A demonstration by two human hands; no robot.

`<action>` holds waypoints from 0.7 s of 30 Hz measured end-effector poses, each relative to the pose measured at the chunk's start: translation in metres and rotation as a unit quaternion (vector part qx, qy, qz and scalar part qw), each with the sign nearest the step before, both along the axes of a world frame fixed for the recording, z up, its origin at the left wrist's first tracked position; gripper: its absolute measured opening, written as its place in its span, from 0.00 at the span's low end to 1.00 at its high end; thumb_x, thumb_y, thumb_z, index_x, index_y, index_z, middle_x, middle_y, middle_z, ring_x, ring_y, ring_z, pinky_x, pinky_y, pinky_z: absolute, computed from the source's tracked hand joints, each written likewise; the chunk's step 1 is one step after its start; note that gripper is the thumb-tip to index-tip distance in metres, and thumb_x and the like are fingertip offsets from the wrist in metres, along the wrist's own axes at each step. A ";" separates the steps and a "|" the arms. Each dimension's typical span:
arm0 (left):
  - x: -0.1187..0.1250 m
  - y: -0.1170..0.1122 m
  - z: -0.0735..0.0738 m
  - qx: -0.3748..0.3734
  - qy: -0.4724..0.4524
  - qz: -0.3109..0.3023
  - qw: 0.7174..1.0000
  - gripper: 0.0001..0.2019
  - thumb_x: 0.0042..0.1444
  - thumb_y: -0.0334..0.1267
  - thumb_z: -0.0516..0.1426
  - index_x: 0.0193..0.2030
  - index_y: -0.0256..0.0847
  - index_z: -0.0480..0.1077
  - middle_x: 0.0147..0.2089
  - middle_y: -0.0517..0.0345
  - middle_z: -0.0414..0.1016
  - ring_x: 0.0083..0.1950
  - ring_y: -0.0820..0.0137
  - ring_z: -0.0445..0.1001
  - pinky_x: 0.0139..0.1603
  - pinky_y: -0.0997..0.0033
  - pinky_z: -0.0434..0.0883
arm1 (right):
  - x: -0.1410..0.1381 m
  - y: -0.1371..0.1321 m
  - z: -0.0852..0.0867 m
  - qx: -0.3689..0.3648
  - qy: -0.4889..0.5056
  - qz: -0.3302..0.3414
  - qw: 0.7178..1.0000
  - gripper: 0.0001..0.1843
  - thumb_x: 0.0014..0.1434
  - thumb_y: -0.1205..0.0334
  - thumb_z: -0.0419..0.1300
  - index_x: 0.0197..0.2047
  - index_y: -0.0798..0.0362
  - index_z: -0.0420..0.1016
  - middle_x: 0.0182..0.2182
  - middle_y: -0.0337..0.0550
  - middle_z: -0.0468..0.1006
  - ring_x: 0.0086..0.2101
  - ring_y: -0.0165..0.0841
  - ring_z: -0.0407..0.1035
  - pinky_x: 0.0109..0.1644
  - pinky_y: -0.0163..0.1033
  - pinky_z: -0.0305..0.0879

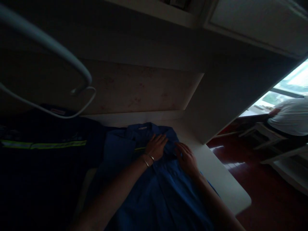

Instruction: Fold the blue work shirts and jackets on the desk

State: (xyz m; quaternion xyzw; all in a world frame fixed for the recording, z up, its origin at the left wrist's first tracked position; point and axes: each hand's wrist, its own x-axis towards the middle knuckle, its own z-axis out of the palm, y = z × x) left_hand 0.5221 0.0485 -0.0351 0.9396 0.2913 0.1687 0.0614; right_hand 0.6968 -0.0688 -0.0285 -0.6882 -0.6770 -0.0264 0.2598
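A blue shirt [154,192] lies spread on a white table [223,183], its collar at the far end. My left hand [156,146], with a thin bracelet at the wrist, rests on the shirt's chest just below the collar, fingers together and flat. My right hand [186,157] lies beside it on the cloth, fingers stretched out and pressing down. Neither hand holds anything. The scene is dim.
A dark garment with a yellow-green reflective stripe [43,144] lies at the left. A white hanger [79,86] hangs near the camera at upper left. A wall and shelf stand behind the table. A person in a white top [291,117] sits by a window on the right, over red floor.
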 end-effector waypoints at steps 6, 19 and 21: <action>-0.005 -0.041 -0.019 -0.072 0.026 0.041 0.996 0.27 0.67 0.50 0.41 0.66 0.41 0.63 0.72 0.49 0.57 0.71 0.56 0.56 0.70 0.42 0.52 | -0.004 0.019 -0.038 -0.169 -0.089 -0.014 0.982 0.29 0.70 0.48 0.43 0.70 0.49 0.56 0.69 0.46 0.54 0.68 0.47 0.45 0.69 0.65 0.37; -0.235 -0.249 -0.024 0.174 0.060 0.127 0.975 0.25 0.59 0.47 0.55 0.62 0.42 0.68 0.64 0.52 0.71 0.64 0.61 0.66 0.74 0.54 0.40 | -0.040 -0.112 -0.027 -0.122 -0.088 0.031 0.988 0.27 0.71 0.51 0.44 0.69 0.47 0.59 0.69 0.43 0.57 0.68 0.43 0.48 0.70 0.60 0.44; -0.255 -0.262 -0.034 0.211 0.050 0.073 0.973 0.22 0.57 0.44 0.58 0.57 0.40 0.72 0.58 0.52 0.76 0.60 0.62 0.70 0.74 0.56 0.43 | -0.039 -0.139 -0.036 -0.144 -0.086 0.031 0.985 0.27 0.71 0.51 0.45 0.69 0.45 0.59 0.68 0.42 0.59 0.67 0.45 0.51 0.69 0.62 0.47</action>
